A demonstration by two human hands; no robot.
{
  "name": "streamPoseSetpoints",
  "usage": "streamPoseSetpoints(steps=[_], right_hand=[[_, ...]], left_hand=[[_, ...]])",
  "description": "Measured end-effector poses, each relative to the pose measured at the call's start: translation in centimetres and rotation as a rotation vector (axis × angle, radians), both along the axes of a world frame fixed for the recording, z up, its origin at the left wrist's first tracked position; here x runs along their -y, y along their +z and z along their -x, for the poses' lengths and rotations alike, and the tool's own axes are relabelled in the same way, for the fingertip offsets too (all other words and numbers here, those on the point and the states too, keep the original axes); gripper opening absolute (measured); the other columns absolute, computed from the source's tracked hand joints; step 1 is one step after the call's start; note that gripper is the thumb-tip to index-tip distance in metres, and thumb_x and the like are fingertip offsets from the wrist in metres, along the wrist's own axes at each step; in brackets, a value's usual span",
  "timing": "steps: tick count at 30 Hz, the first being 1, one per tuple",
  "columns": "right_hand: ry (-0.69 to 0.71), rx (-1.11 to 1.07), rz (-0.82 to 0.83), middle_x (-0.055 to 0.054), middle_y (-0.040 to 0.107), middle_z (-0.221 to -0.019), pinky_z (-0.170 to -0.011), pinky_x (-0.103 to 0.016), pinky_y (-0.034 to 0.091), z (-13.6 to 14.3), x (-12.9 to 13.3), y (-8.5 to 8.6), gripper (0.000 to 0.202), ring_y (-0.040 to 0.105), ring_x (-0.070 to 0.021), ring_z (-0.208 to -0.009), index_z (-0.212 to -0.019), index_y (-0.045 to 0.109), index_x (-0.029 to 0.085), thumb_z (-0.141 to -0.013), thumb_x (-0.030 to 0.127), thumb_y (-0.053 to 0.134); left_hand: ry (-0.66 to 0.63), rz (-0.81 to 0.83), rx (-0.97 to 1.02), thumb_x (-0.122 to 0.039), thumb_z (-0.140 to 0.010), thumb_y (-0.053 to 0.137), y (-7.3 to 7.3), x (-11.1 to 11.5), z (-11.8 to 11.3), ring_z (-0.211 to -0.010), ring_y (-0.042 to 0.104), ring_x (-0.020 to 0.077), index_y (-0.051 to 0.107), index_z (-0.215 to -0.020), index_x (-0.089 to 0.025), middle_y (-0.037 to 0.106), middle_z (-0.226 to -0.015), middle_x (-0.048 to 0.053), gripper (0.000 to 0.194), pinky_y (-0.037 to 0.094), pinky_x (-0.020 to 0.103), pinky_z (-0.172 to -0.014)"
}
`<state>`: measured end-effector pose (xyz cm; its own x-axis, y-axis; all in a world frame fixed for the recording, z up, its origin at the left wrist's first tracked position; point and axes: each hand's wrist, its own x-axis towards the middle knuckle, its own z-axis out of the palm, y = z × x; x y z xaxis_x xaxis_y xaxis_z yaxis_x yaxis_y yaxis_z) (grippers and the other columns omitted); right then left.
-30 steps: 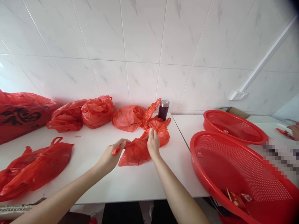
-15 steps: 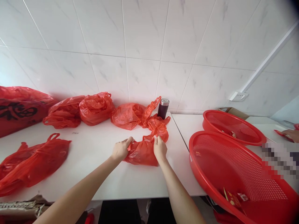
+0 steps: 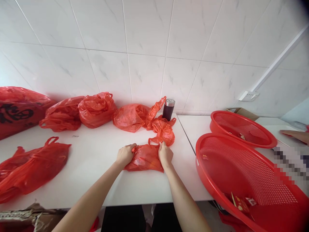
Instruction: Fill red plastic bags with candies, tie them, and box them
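A filled red plastic bag (image 3: 146, 158) lies on the white table (image 3: 94, 174) in front of me. My left hand (image 3: 126, 154) is closed on its upper left corner, and my right hand (image 3: 165, 154) grips the upper right side. Between the two hands the bag's top edge is drawn fairly straight. What is inside cannot be made out. Just behind my right hand sits a knotted red bag (image 3: 164, 132), and a dark thermos (image 3: 168, 109) with a silver lid stands beyond it.
Several red bags (image 3: 98, 110) line the tiled wall. Another red bag (image 3: 36, 166) lies at left, above a torn cardboard box (image 3: 36, 216). On the right are a large red basket (image 3: 224, 167) holding small packets and a second red basket (image 3: 241, 129). A blurred-out patch hides part of the far right.
The bag between my hands now lies flatter and stretches a little further left. My hands keep their hold in nearly the same place. The view has shifted slightly.
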<state>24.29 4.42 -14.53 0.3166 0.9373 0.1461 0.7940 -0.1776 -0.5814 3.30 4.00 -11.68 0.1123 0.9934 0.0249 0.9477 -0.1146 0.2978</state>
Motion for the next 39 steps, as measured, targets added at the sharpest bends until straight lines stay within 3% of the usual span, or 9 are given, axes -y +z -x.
streamPoseSetpoints(steps=[7, 14, 19, 23, 25, 28, 32, 35, 39], right_hand=[[-0.136, -0.134, -0.079, -0.009, 0.066, -0.076, -0.058, -0.027, 0.036, -0.7, -0.1, 0.0, 0.036, 0.062, -0.0215, -0.069, -0.101, 0.056, 0.016, -0.099, 0.031, 0.024], [-0.171, -0.322, -0.177, -0.007, 0.065, -0.075, -0.062, -0.029, 0.039, -1.2, -0.2, -0.1, 0.043, 0.060, -0.0215, -0.067, -0.092, 0.055, 0.019, -0.098, 0.037, 0.017], [-0.134, -0.382, -0.211, -0.006, 0.064, -0.072, -0.061, -0.029, 0.039, -1.1, 0.0, -0.5, 0.045, 0.059, -0.0216, -0.065, -0.089, 0.056, 0.021, -0.097, 0.044, 0.019], [-0.066, -0.411, -0.238, -0.004, 0.063, -0.069, -0.062, -0.028, 0.038, -0.8, 0.4, -0.5, 0.045, 0.057, -0.0200, -0.063, -0.083, 0.055, 0.021, -0.095, 0.052, 0.024], [-0.029, -0.422, -0.255, -0.003, 0.061, -0.066, -0.061, -0.027, 0.038, -0.8, 0.5, -0.5, 0.046, 0.056, -0.0192, -0.061, -0.080, 0.054, 0.021, -0.094, 0.056, 0.026], [0.016, -0.451, -0.282, -0.003, 0.060, -0.064, -0.060, -0.027, 0.038, -0.9, 0.7, -0.5, 0.047, 0.054, -0.0183, -0.060, -0.076, 0.052, 0.021, -0.092, 0.060, 0.029], [0.038, -0.519, -0.297, -0.001, 0.057, -0.058, -0.059, -0.027, 0.040, -1.3, 1.1, -0.6, 0.049, 0.053, -0.0174, -0.055, -0.075, 0.051, 0.021, -0.091, 0.063, 0.029], [0.048, -0.569, -0.293, 0.000, 0.056, -0.057, -0.059, -0.027, 0.041, -1.6, 1.2, -0.5, 0.048, 0.053, -0.0177, -0.054, -0.082, 0.053, 0.021, -0.088, 0.064, 0.035], [0.061, -0.604, -0.270, 0.001, 0.056, -0.058, -0.058, -0.028, 0.042, -1.7, 1.0, -0.4, 0.043, 0.053, -0.0181, -0.054, -0.087, 0.053, 0.021, -0.086, 0.062, 0.041]], left_hand=[[0.155, -0.051, 0.125, -0.038, -0.094, 0.031, -0.8, 2.6, 0.8, -0.069, 0.060, 0.0213, 0.059, -0.088, -0.027, 0.069, -0.085, 0.004, 0.031, 0.033, 0.027, -0.058], [0.235, -0.090, 0.358, -0.050, -0.096, 0.022, -0.7, 7.1, 1.5, -0.055, 0.047, 0.0155, 0.041, -0.069, -0.024, 0.048, -0.058, -0.002, 0.042, 0.036, 0.024, -0.055], [0.262, -0.053, 0.457, -0.050, -0.093, 0.028, -0.3, 7.0, 2.6, -0.052, 0.049, 0.0150, 0.045, -0.064, -0.023, 0.048, -0.054, -0.002, 0.044, 0.040, 0.024, -0.051], [0.320, -0.118, 0.464, -0.036, -0.086, 0.047, 1.3, 5.1, 3.2, -0.076, 0.064, 0.0210, 0.060, -0.104, -0.020, 0.067, -0.090, 0.006, 0.027, 0.051, 0.032, -0.069], [0.327, -0.252, 0.420, -0.029, -0.086, 0.047, 2.7, 4.2, 2.1, -0.107, 0.058, 0.0254, 0.049, -0.128, -0.022, 0.058, -0.124, 0.012, 0.043, 0.045, 0.040, -0.092], [0.097, -0.266, 0.259, -0.031, -0.089, 0.045, 4.3, 3.6, -1.0, -0.131, 0.039, 0.0286, 0.048, -0.132, -0.026, 0.044, -0.143, 0.010, 0.043, 0.027, 0.046, -0.108], [-0.103, 0.004, 0.174, -0.036, -0.078, 0.062, 4.4, 3.3, -3.5, -0.094, 0.065, 0.0284, 0.065, -0.102, -0.024, 0.070, -0.100, 0.009, 0.027, 0.047, 0.038, -0.081], [-0.031, 0.000, 0.200, -0.032, -0.084, 0.054, 4.1, 3.4, -2.4, -0.077, 0.066, 0.0237, 0.064, -0.091, -0.023, 0.071, -0.084, 0.006, 0.016, 0.046, 0.030, -0.065], [0.134, -0.128, 0.239, -0.028, -0.091, 0.042, 4.9, 3.7, 1.2, -0.079, 0.065, 0.0189, 0.058, -0.099, -0.023, 0.070, -0.087, 0.004, 0.018, 0.045, 0.027, -0.067]])
